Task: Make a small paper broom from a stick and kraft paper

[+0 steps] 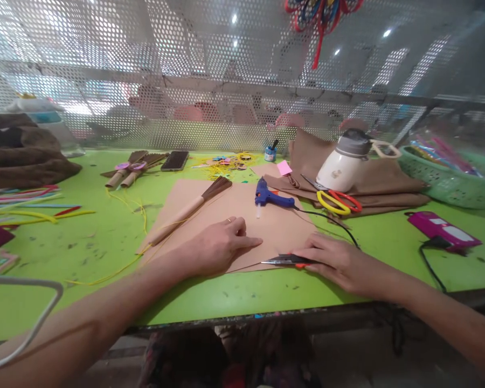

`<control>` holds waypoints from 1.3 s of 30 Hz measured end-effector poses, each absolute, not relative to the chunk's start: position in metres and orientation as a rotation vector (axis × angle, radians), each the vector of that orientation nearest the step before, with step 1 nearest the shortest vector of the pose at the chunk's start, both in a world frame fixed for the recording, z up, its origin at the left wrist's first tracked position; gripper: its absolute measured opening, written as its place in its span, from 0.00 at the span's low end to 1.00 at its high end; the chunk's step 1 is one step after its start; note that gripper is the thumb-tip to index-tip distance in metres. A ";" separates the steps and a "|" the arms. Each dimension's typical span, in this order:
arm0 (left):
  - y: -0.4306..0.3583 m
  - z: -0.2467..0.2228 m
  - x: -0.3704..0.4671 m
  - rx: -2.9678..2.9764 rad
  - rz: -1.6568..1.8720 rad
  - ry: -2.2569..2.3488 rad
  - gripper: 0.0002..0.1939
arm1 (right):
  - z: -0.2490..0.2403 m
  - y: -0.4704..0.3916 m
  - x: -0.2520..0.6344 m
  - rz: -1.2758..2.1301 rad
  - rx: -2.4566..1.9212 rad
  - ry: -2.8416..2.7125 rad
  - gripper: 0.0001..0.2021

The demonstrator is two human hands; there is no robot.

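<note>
A sheet of brown paper lies on the green table, near its front edge. My left hand rests on the sheet, index finger stretched out, the other fingers bent, with nothing seen in it. My right hand grips a pair of scissors with dark blades and orange-red at the handle; their closed-looking tips point left at the paper's near edge. Across the sheet's left side lies a rolled paper stick with a dark fringed end and yellow thread. A blue glue gun lies beyond my hands.
Yellow-and-red-handled scissors and a white bottle rest on folded brown material. A purple box with a cord is at right, beside a green basket. A phone and two small brooms lie behind.
</note>
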State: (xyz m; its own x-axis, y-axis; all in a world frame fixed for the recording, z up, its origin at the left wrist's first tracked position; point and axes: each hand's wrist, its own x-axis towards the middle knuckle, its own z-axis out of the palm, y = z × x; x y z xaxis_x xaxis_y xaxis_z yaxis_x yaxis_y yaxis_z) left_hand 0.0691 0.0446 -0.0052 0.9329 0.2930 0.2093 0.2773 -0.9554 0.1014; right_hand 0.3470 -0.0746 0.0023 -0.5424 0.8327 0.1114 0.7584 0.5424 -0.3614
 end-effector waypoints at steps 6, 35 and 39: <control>0.045 -0.007 0.068 3.059 0.300 0.440 0.21 | 0.005 -0.068 0.326 0.367 -1.289 -2.561 0.16; 0.048 -0.020 0.068 3.016 0.479 0.421 0.17 | 0.006 -0.081 0.290 0.486 -1.340 -2.542 0.17; 0.048 -0.021 0.070 2.992 0.497 0.441 0.17 | 0.005 -0.079 0.289 0.475 -1.350 -2.535 0.16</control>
